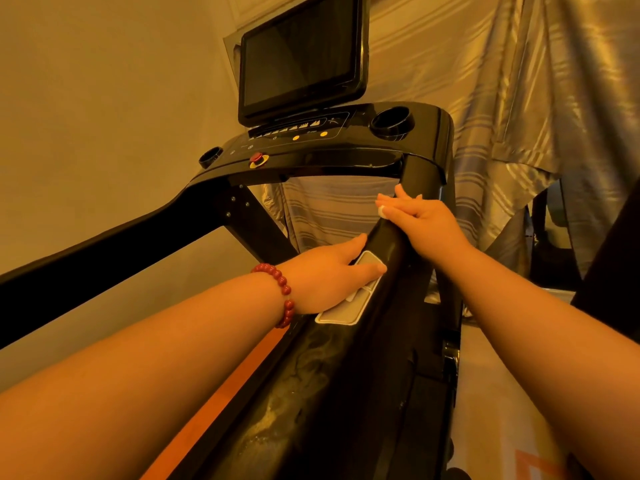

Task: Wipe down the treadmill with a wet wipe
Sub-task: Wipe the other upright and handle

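Standing at the treadmill (428, 157), arms out along its right handrail (322, 386).

Nearest: the rail surface shows pale smears and dusty patches.

Left hand (329, 277), wrist wearing a red bead bracelet (283, 295): it holds the rail at the silver sensor plate (341, 315). My thumb lies curled over the top of the plate; my fingers run along the rail's inner side.

Right hand (427, 220), further up the same rail, just short of where it meets the console (311, 147): fingers laid almost straight across the rail, pressing down, not clenched. The wet wipe (382, 210) sits under those fingers, between them and the rail. Only a small white edge shows, peeking out past my fingertips on the rail's inner side; the rest is covered by the hand. The two hands are near each other but apart.

Beyond: console with a red stop button (257, 158), a cup holder (391, 123), and a dark screen (301, 57) standing above. The other handrail (104, 244) runs off to my left. A striped, shiny curtain (502, 98) hangs behind it all.
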Available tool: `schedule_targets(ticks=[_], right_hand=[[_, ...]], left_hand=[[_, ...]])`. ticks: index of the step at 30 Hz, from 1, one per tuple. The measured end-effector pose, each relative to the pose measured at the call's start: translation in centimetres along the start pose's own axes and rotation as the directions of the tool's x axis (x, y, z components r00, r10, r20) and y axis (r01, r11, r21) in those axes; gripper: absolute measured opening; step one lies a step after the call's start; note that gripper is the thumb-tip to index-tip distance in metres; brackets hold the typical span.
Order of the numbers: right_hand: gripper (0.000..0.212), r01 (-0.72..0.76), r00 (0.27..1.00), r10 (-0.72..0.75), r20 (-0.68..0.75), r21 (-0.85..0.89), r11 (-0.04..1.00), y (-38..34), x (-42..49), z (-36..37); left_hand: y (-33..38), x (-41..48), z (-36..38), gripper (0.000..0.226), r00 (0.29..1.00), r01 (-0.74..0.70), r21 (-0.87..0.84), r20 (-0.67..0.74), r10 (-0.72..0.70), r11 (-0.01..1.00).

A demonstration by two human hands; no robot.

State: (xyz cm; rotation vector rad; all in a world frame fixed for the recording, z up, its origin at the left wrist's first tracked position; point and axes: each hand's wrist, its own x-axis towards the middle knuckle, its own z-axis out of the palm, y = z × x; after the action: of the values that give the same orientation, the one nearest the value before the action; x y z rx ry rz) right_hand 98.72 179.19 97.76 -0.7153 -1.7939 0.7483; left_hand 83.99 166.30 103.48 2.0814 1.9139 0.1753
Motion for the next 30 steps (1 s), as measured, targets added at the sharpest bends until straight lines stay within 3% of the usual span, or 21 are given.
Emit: schedule_targets(ticks=[5,10,17,23,28,30], right_hand=[[0.026,0.128,0.987,-0.132,0.092,0.048,0.991,-0.4,-2.9,0.4],[0.025,0.071,0.996,-0.069,0.047,-0.044,0.996,0.7,0.0,-0.8],[0.024,0.122,0.991,-0.118,0.061,-0.079,0.989,1.0,-0.3,0.0],[0.026,-0.026,0.998,0.022,-0.052,-0.079,0.997,2.0,2.4,-0.9],[0.024,0.105,0.993,-0.105,0.055,0.01,0.994,2.2,-0.1,-0.7],[0.024,0.085,0.995,-0.084,0.054,-0.001,0.996,2.8,1.0,-1.3]], left_hand=[[0.5,0.0,-0.3,0.059,0.999,-0.046,-0.005,-0.001,0.046,0.999],[0.7,0.4,-0.8,0.057,0.998,-0.055,0.014,0.029,0.055,0.998],[1.5,2.4,-1.5,0.053,0.996,-0.084,0.052,0.011,0.083,0.995],[2.2,4.6,-1.1,0.053,0.994,-0.091,0.038,-0.057,0.093,0.995],[1.4,5.0,-0.4,0.054,0.99,-0.127,-0.044,-0.072,0.124,0.991],[1.4,5.1,-0.4,0.055,0.991,-0.116,-0.059,-0.068,0.112,0.992]])
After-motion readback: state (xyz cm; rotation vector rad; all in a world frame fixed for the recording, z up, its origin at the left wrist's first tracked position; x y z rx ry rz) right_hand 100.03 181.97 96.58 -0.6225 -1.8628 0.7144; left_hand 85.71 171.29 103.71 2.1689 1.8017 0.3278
